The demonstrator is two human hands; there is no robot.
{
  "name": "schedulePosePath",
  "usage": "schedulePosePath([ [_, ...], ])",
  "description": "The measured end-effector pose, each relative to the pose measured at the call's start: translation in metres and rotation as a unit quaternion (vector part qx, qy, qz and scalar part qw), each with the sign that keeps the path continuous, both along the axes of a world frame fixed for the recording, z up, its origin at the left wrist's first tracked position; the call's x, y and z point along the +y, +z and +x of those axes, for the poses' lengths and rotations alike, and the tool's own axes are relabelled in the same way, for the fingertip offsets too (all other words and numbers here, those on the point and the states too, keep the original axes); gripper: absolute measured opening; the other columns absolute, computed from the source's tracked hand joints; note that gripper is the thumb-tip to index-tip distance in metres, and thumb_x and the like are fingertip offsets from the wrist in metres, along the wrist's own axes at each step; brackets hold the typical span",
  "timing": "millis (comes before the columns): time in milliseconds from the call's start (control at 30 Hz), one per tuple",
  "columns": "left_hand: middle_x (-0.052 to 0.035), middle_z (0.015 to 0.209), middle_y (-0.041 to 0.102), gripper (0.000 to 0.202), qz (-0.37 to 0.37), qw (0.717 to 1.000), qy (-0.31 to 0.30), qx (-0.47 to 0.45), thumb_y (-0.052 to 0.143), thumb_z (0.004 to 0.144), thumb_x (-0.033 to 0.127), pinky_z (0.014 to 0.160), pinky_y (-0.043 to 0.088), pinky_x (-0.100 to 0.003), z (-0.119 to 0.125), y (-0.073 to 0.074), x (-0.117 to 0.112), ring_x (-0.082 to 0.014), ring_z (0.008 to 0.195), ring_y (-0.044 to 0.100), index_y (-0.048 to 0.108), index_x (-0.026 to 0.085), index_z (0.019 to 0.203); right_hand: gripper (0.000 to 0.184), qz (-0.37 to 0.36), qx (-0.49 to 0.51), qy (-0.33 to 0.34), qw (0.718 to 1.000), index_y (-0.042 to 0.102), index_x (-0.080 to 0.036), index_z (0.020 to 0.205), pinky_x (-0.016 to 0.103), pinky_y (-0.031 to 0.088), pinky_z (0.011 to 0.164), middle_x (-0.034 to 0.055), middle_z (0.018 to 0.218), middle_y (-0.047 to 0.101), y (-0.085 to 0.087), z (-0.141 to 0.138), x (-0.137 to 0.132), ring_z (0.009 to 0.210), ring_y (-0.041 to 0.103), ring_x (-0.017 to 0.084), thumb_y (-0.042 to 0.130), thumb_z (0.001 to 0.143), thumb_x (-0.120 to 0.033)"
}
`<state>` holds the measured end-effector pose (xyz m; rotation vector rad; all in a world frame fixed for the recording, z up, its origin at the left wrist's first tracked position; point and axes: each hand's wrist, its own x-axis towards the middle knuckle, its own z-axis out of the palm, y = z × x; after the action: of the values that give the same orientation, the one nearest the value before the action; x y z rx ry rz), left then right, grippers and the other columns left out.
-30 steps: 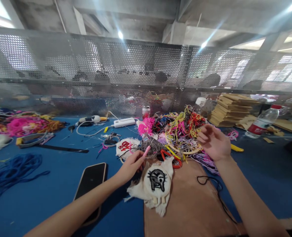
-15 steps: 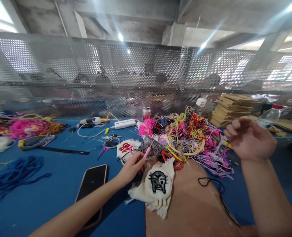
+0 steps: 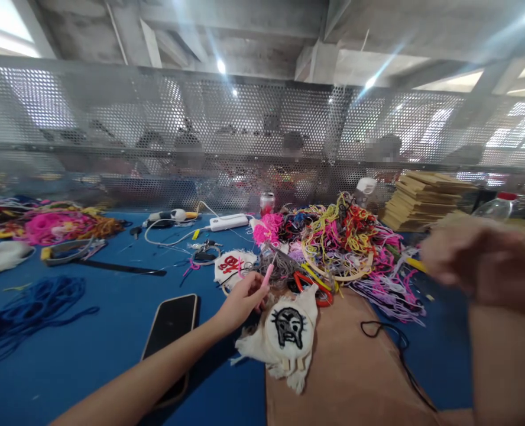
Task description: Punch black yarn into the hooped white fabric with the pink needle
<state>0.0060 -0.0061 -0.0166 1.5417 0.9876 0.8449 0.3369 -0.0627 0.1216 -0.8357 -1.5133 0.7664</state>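
My left hand [image 3: 241, 300] pinches a pink-handled needle tool [image 3: 268, 274] just left of a small embroidery hoop [image 3: 289, 327]. The hoop holds white cloth stitched with a black face and lies on a brown board [image 3: 355, 367]. My right hand [image 3: 488, 261] hangs in the air at the right, smeared by motion, beside a heap of tangled coloured yarn [image 3: 342, 236]. Whether its fingers hold anything does not show. A loose black thread [image 3: 384, 332] lies on the board below it. Red-handled scissors [image 3: 314, 289] rest at the yarn's near edge.
A black phone [image 3: 169, 331] lies on the blue table [image 3: 89, 355] by my left forearm. A second hoop with red stitching [image 3: 232, 264], a white power strip [image 3: 229, 222], blue yarn [image 3: 27, 307], stacked cardboard [image 3: 426, 198] and a water bottle [image 3: 497, 206] stand around. A perforated metal screen [image 3: 200, 130] closes the back.
My right hand has swung from above the yarn heap out to the right and nearer the camera, now blurred. My left hand keeps its hold on the pink tool.
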Motion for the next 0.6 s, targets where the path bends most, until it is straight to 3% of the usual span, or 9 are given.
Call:
schedulePosePath([
  [67, 0.0011, 0.071, 0.058, 0.016, -0.012, 0.999, -0.01, -0.039, 0.052, 0.074, 0.026, 0.049, 0.043, -0.023, 0.001, 0.004, -0.002, -0.0125, 0.058, 0.057, 0.038, 0.019, 0.079, 0.033, -0.134, -0.103, 0.189, 0.967, 0.065, -0.027, 0.09, 0.031, 0.043, 0.048, 0.0079, 0.079, 0.062, -0.011, -0.039, 0.002, 0.056, 0.057, 0.016, 0.047, 0.078, -0.053],
  [133, -0.0007, 0.078, 0.06, 0.019, -0.036, 0.995, -0.037, -0.088, 0.051, 0.072, 0.018, 0.05, 0.044, -0.023, 0.001, 0.01, -0.004, -0.0146, 0.065, 0.061, 0.033, 0.02, 0.076, 0.033, -0.221, -0.201, 0.301, 0.906, 0.062, -0.023, 0.097, 0.032, 0.047, 0.063, 0.0078, 0.092, 0.062, -0.027, -0.076, 0.006, 0.076, 0.059, 0.018, 0.045, 0.082, -0.047],
  [200, -0.0016, 0.084, 0.061, 0.019, -0.054, 0.989, -0.06, -0.125, 0.048, 0.07, 0.013, 0.047, 0.043, -0.021, 0.001, 0.016, -0.006, -0.0144, 0.065, 0.063, 0.031, 0.02, 0.075, 0.032, -0.269, -0.254, 0.37, 0.852, 0.061, -0.021, 0.096, 0.027, 0.047, 0.065, 0.006, 0.095, 0.061, -0.047, -0.104, 0.011, 0.078, 0.058, 0.015, 0.044, 0.083, -0.044],
  [267, -0.0022, 0.088, 0.061, 0.017, -0.071, 0.985, -0.08, -0.133, 0.048, 0.07, 0.012, 0.04, 0.04, -0.018, 0.001, 0.021, -0.009, -0.0115, 0.056, 0.06, 0.035, 0.02, 0.079, 0.03, -0.309, -0.251, 0.399, 0.826, 0.058, -0.021, 0.1, 0.023, 0.046, 0.059, 0.0041, 0.094, 0.059, -0.066, -0.123, 0.014, 0.069, 0.057, 0.011, 0.045, 0.083, -0.042],
  [300, -0.0023, 0.088, 0.061, 0.017, -0.082, 0.984, -0.094, -0.127, 0.049, 0.071, 0.013, 0.038, 0.038, -0.017, 0.0, 0.022, -0.01, -0.0093, 0.05, 0.057, 0.038, 0.019, 0.083, 0.028, -0.314, -0.247, 0.405, 0.822, 0.057, -0.021, 0.1, 0.021, 0.045, 0.057, 0.0035, 0.095, 0.058, -0.073, -0.128, 0.016, 0.067, 0.056, 0.009, 0.049, 0.081, -0.04],
  [400, -0.0026, 0.085, 0.062, 0.022, -0.112, 0.979, -0.141, -0.099, 0.053, 0.073, 0.018, 0.035, 0.034, -0.016, -0.001, 0.025, -0.013, -0.0052, 0.042, 0.051, 0.047, 0.018, 0.094, 0.023, -0.3, -0.202, 0.39, 0.847, 0.057, -0.021, 0.096, 0.017, 0.039, 0.048, 0.0017, 0.09, 0.055, -0.086, -0.138, 0.017, 0.058, 0.051, 0.006, 0.053, 0.079, -0.037],
  [600, 0.0, 0.063, 0.057, 0.032, -0.146, 0.974, -0.155, -0.079, 0.051, 0.079, 0.037, 0.031, 0.029, -0.015, -0.001, 0.024, -0.013, -0.0074, 0.04, 0.05, 0.049, 0.018, 0.104, 0.015, -0.317, -0.114, 0.32, 0.885, 0.05, -0.02, 0.088, 0.016, 0.025, 0.039, -0.0072, 0.053, 0.042, -0.092, -0.136, 0.025, 0.042, 0.035, 0.004, 0.05, 0.081, -0.033],
])
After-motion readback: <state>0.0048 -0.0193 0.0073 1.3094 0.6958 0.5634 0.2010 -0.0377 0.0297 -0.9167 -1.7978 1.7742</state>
